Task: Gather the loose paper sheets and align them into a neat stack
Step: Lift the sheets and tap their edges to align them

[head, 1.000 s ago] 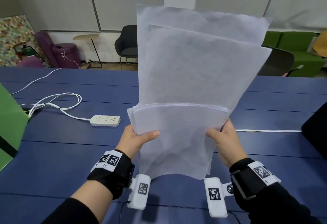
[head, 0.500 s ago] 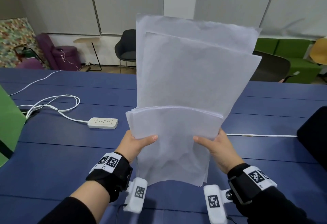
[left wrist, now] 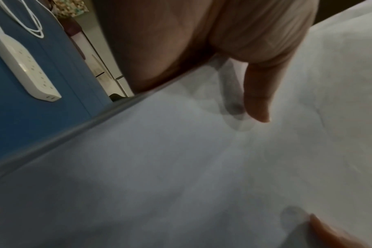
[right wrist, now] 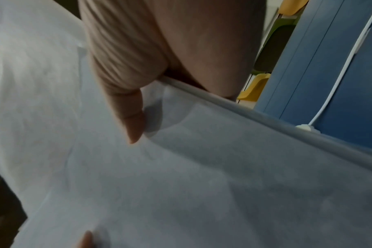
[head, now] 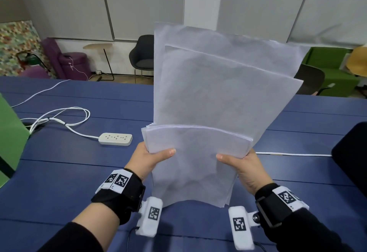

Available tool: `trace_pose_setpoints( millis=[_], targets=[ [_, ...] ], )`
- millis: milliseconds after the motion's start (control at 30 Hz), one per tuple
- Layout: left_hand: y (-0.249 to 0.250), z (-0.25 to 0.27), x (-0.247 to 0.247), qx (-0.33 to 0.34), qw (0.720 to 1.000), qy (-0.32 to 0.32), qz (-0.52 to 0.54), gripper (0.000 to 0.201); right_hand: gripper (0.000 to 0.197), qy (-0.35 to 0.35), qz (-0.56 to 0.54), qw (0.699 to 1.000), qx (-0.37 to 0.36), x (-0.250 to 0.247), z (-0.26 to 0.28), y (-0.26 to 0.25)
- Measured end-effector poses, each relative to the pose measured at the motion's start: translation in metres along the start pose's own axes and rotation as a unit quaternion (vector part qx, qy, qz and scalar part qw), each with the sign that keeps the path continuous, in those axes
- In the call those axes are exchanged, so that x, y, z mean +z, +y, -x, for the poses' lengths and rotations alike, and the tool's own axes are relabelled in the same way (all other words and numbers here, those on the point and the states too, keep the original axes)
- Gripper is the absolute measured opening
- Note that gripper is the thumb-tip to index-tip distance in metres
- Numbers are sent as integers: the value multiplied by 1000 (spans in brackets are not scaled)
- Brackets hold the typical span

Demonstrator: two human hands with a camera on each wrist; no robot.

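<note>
A bundle of white paper sheets (head: 198, 162) stands upright over the blue table (head: 59, 182), its bottom edge near the tabletop. Two sheets (head: 222, 84) stick up well above the rest, skewed to the right. My left hand (head: 151, 158) grips the bundle's left edge, thumb across the front. My right hand (head: 242, 164) grips the right edge the same way. In the left wrist view the thumb of my left hand (left wrist: 257, 100) presses on the paper (left wrist: 181, 167). In the right wrist view the thumb of my right hand (right wrist: 132, 117) lies on the sheets (right wrist: 181, 184). The fingers behind the paper are hidden.
A white power strip (head: 115, 138) with a looped white cable (head: 59, 116) lies on the table to the left. A green object (head: 10, 132) stands at the left edge, a dark object (head: 351, 152) at the right. A white cable (head: 294, 154) runs right. Chairs stand beyond the table.
The bundle has come down toward the table and my thumbs have slid further across its front. The two tall sheets still stick out above the rest.
</note>
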State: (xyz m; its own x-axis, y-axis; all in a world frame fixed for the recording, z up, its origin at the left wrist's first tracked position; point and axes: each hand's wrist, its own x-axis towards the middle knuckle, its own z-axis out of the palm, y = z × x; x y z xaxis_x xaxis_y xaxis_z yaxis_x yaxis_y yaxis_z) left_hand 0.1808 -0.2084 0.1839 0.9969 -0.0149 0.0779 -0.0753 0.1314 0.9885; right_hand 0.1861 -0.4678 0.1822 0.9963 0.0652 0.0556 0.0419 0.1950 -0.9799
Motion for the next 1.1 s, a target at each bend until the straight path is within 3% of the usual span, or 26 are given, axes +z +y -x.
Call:
trace_pose_setpoints(
  millis=[167, 300, 433, 700, 867, 900, 1000, 1100],
  targets=[
    [32, -4, 9, 85, 996, 39, -8, 37, 32, -9, 10, 1000, -11, 0, -4, -5],
    [51, -12, 16, 165, 984, 60, -17, 20, 31, -1, 13, 1000, -1, -1, -7, -6],
    [58, -15, 21, 200, 977, 74, -12, 7, 31, 9, 11, 1000, 4, 0, -7, -4],
    [48, -13, 11, 141, 988, 58, 36, 13, 29, 7, 21, 1000, 15, 0, -8, -2],
    [23, -7, 7, 110, 993, 45, -27, 67, 43, 14, 45, 999, 23, -3, -8, 2],
    [15, -5, 5, 93, 994, 41, -41, 69, 49, 26, 48, 998, 19, -3, -9, 4],
    [-6, 0, 4, 39, 998, 19, -45, 51, 66, 59, 51, 997, -5, -2, -7, 6],
    [-10, 1, 5, 18, 999, 10, -43, 43, 61, 48, 61, 997, -24, 2, -2, 5]
  ],
)
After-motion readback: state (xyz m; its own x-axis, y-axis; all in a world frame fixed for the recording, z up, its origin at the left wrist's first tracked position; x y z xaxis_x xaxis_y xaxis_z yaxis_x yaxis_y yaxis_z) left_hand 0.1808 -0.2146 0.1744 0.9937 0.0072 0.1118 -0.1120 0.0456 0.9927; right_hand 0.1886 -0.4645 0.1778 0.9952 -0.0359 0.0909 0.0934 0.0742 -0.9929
